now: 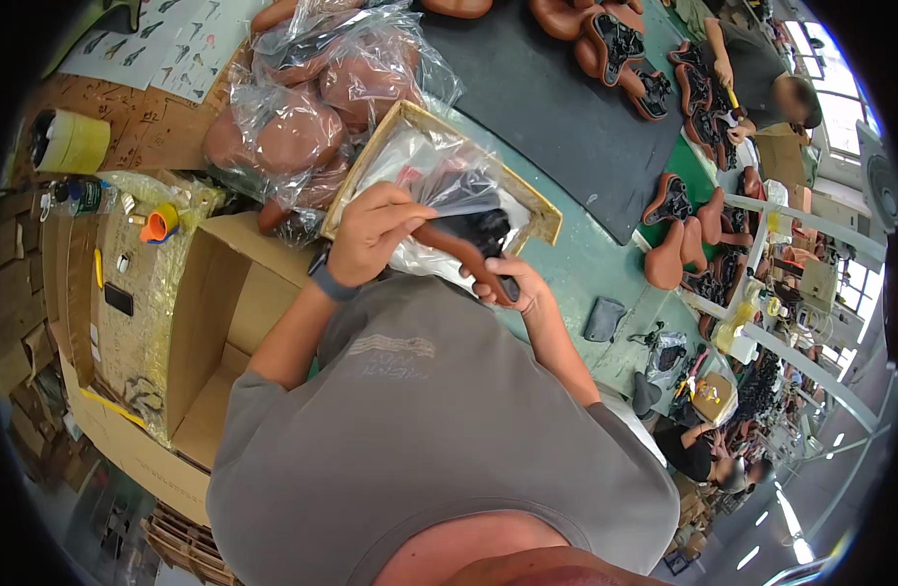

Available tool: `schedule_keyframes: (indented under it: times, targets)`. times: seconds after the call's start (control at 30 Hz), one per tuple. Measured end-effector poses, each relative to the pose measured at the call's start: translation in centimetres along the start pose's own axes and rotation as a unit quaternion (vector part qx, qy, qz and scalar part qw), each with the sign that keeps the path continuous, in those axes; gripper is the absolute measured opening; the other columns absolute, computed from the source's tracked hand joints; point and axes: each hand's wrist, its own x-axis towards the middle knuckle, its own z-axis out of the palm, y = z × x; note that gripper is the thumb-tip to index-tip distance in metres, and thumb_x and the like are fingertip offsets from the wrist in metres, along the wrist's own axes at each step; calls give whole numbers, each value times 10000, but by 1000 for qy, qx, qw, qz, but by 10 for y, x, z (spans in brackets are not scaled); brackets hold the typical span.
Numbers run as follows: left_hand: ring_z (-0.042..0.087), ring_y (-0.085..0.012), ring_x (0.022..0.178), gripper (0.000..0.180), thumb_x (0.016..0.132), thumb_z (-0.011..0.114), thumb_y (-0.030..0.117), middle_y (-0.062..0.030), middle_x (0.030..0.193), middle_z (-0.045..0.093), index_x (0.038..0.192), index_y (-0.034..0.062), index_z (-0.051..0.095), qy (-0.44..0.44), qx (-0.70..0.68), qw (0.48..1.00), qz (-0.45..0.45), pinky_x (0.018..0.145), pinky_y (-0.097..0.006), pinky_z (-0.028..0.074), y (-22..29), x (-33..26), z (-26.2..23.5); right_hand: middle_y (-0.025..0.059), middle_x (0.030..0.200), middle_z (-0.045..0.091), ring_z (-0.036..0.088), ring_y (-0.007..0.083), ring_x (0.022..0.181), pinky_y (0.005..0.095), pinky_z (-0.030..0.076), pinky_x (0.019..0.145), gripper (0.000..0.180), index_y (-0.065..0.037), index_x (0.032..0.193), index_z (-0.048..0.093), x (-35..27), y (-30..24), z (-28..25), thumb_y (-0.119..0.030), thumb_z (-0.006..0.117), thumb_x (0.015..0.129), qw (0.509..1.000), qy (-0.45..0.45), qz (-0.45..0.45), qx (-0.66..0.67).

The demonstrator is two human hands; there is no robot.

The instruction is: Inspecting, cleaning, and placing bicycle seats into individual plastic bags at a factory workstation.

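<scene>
A brown bicycle saddle (451, 243) with a black underside is tilted on its side in front of my chest. My right hand (517, 283) is closed round its near end, with the fingers wrapped about the edge. My left hand (373, 232) is closed in a pinch at the saddle's far end, apparently on the edge of a clear plastic bag (468, 202). More clear bags lie in a shallow tan cardboard tray (539, 193) just beyond my hands. How far the bag covers the saddle is hard to make out.
Bagged brown saddles (302, 132) are heaped beyond my left hand. A black mat (566, 146) covers the bench, with bare saddles (610, 49) at its far end. An open carton (209, 322) stands at my left. A co-worker (761, 83) handles a tool at the far right.
</scene>
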Motion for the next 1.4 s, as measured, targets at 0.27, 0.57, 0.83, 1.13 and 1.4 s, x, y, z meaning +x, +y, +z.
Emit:
schedule_keyframes:
  times: [0.27,0.57,0.83,1.13,1.4]
  targets:
    - [661,-226,1194,386,1098,758,325,-90,1225,723,1329,15,748,36,-404,893,-197,1120,-408,499,-37,75,32,172,1522,613,630,245,1361,410,506,1145,771,28,1590,462,96,-110,108,-42,871,941,761,254,-411,-434]
    - [707,-266,1268,652,1062,706,463,-135,1397,722,1533,25,599,243,-671,677,-180,1066,-455,630,-229,143,-167,358,1623,531,583,490,1467,522,462,1247,1081,81,1698,340,145,-443,-75,-293,927,870,353,561,-476,-578]
    - [585,-305,1471,822,1086,774,438,-205,1632,554,1664,-43,441,442,-163,785,-402,1230,-457,476,-230,106,-158,384,1594,543,587,520,1456,522,485,1243,1246,62,1746,169,127,-585,-240,-453,915,892,453,712,-211,-493]
    - [208,-469,1709,1075,1033,799,440,-362,1821,214,1717,-164,230,339,307,820,-345,1399,-526,178,-252,35,-109,406,1481,596,631,605,1326,593,534,1140,865,62,1474,421,20,-232,-272,-276,847,802,548,635,-61,-541]
    - [328,-484,1659,887,997,811,255,-338,1774,346,1692,-80,375,200,374,901,-89,1373,-565,240,-139,80,30,124,923,686,556,185,527,351,424,467,775,-29,1341,619,-132,84,-209,-672,793,945,852,470,-227,34]
